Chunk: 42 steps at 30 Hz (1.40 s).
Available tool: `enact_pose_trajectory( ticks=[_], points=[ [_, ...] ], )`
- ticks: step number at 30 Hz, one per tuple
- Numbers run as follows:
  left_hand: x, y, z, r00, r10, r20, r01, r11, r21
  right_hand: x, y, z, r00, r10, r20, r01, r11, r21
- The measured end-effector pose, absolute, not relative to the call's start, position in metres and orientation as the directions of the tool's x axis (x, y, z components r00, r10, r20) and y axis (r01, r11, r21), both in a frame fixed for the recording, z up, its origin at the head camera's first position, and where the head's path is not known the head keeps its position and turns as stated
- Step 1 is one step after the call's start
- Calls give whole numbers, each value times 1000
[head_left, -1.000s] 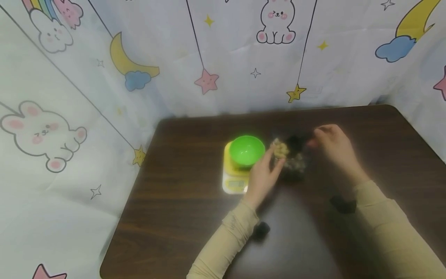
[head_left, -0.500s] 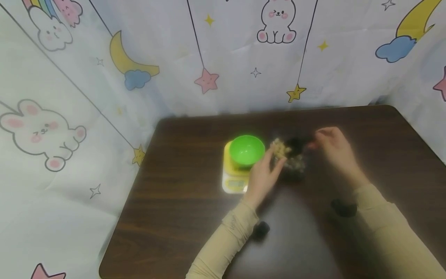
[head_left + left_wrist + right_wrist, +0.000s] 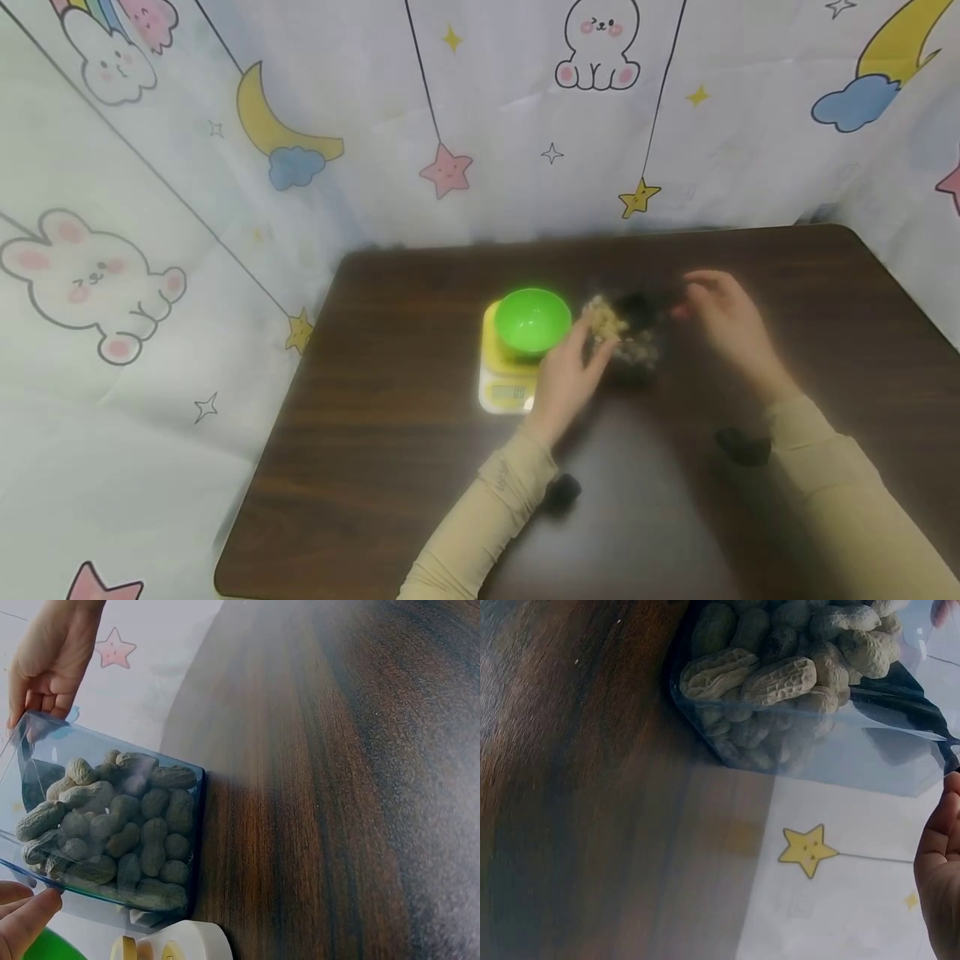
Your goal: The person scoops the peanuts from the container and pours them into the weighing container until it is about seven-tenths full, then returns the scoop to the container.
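Observation:
A clear container (image 3: 636,371) of peanuts (image 3: 154,847) stands right of the scale, blurred in the head view. My left hand (image 3: 564,379) grips its left side, thumb and fingers apart; in the left wrist view that hand (image 3: 24,922) touches the wall. My right hand (image 3: 735,329), at the container's right, pinches the end of a dark utensil (image 3: 900,701), which reaches down among the peanuts. Its far end is hidden. In the right wrist view, the right hand (image 3: 941,859) is at the edge of the picture with curled fingers.
Left of the container, a green bowl (image 3: 532,321) rests on a yellow and white scale (image 3: 491,402) with a display. Dark blurred shapes show beside both sleeves. The brown table (image 3: 390,450) meets a patterned white curtain (image 3: 510,108) behind.
My right hand has shifted very slightly to the right. My left hand keeps its grip on the container, and the bowl and scale stay in place.

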State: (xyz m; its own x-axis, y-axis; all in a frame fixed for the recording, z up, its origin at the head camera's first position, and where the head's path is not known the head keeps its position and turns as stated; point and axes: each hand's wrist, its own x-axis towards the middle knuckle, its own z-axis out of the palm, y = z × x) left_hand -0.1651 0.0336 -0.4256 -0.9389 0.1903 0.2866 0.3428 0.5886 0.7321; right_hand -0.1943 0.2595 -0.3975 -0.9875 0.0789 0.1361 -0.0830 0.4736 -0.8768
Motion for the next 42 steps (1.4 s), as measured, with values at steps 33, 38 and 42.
enact_pose_trajectory(
  ticks=[33,38,42],
  points=[
    [-165,34,-427,-944,188,272,330,602,727,-191,253,-398,-969,43,241,-188,501,-844],
    [-165,33,-427,-939,192,285,343,587,734,-194,253,-401,-965,44,257,-198,520,-831],
    [-165,33,-426,-943,189,275,333,585,739,-197,257,-406,-971,61,230,-166,515,-841]
  ],
)
